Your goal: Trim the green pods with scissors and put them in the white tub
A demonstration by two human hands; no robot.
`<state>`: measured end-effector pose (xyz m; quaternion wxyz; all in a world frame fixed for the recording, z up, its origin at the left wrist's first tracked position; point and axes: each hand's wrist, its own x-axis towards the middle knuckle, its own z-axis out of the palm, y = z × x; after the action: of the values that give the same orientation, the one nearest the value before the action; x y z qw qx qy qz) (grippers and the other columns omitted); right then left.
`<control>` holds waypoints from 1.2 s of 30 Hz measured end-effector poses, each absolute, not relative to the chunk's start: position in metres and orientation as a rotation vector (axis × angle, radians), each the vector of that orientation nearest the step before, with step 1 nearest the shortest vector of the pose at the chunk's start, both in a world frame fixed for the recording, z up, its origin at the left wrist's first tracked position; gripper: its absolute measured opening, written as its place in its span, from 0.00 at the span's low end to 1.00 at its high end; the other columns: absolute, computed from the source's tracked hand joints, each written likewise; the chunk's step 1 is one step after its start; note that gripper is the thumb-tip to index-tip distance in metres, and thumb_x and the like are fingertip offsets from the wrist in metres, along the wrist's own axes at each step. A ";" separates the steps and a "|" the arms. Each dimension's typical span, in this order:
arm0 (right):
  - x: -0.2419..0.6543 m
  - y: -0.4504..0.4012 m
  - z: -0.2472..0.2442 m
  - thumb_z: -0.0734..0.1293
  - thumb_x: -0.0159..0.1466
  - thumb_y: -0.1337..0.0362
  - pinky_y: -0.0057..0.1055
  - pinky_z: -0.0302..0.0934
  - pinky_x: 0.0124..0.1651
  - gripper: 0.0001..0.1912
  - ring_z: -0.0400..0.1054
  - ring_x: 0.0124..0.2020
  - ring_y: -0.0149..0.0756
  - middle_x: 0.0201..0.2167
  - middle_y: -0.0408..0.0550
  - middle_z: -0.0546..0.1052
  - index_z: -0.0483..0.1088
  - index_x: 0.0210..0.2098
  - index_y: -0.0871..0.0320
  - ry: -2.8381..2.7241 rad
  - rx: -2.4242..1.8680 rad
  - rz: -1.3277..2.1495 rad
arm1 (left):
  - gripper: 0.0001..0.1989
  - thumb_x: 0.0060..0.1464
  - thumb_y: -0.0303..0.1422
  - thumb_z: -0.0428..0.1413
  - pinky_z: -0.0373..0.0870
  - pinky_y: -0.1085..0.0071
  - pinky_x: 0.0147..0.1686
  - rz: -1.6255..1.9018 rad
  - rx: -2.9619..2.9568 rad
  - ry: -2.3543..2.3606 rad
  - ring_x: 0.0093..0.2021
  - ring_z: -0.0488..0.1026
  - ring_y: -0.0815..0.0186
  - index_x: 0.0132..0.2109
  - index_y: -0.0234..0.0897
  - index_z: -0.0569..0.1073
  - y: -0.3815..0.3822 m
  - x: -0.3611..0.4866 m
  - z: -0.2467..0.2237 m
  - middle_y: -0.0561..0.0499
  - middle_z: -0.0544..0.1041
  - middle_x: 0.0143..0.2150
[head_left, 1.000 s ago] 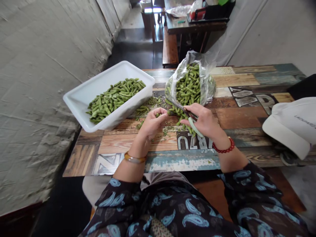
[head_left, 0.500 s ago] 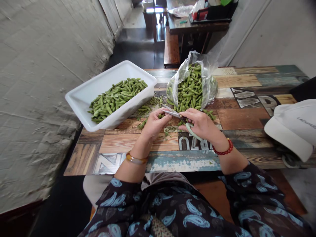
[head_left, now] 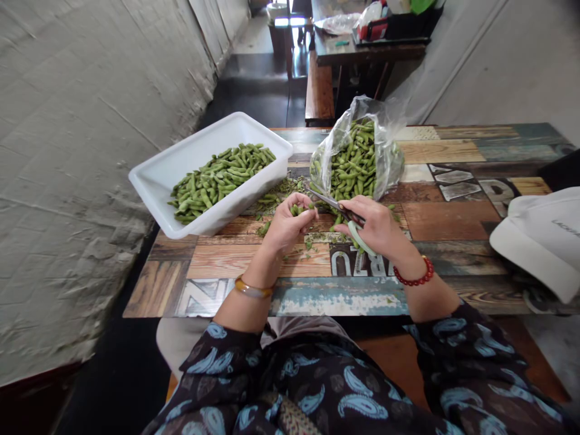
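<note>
My left hand (head_left: 290, 222) is closed around a few green edamame pods (head_left: 298, 209), whose ends show between the fingers and thumb. My right hand (head_left: 372, 222) grips a pair of scissors (head_left: 353, 225) with pale green handles; the blades point up and left, a little apart from the pods in my left hand. Beyond my right hand a clear plastic bag (head_left: 387, 163) lies with its mouth toward me, full of edamame pods (head_left: 354, 160). To the left, a white plastic tub (head_left: 151, 175) holds a heap of pods (head_left: 222, 176).
Green trimmings (head_left: 287, 187) and loose pods lie scattered between the tub and the bag. A white cap (head_left: 544, 232) sits at the right end of the patchwork-patterned table (head_left: 453, 214). A rough grey wall (head_left: 77, 151) runs along the left. Another table (head_left: 339, 57) and a bench (head_left: 319, 90) stand behind.
The scissor blades have moved right, away from my left fingertips. My left hand still holds pods, now more visible. The whole view has shifted slightly.
</note>
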<state>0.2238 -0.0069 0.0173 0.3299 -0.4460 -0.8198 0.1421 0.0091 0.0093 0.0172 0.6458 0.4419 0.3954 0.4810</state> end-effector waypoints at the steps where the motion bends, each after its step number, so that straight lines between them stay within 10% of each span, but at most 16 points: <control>1: 0.224 -0.007 0.018 0.73 0.62 0.57 0.34 0.65 0.36 0.18 0.68 0.32 0.38 0.38 0.49 0.75 0.73 0.50 0.54 -2.156 -1.161 0.374 | 0.14 0.44 0.33 0.66 0.50 0.79 0.18 1.095 1.013 0.898 0.17 0.58 0.78 0.36 0.37 0.70 0.009 0.009 0.017 0.55 0.75 0.26; 14: 0.220 -0.015 0.026 0.72 0.63 0.60 0.37 0.67 0.41 0.20 0.72 0.40 0.43 0.43 0.50 0.76 0.71 0.54 0.52 -2.297 -1.174 0.248 | 0.14 0.44 0.38 0.70 0.71 0.72 0.37 1.130 1.111 0.913 0.35 0.76 0.66 0.37 0.34 0.82 0.014 0.006 -0.001 0.48 0.81 0.34; 36: 0.223 -0.015 0.025 0.71 0.64 0.61 0.33 0.63 0.35 0.17 0.70 0.33 0.38 0.41 0.49 0.76 0.72 0.53 0.57 -2.337 -1.219 0.234 | 0.12 0.52 0.38 0.64 0.71 0.69 0.43 1.043 1.386 0.981 0.40 0.77 0.62 0.39 0.34 0.84 0.010 0.003 0.009 0.48 0.83 0.36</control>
<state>0.2229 -0.0147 0.0249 0.2452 -0.4467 -0.8562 0.0857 0.0033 0.0104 0.0093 0.5433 0.5838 0.4134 0.4394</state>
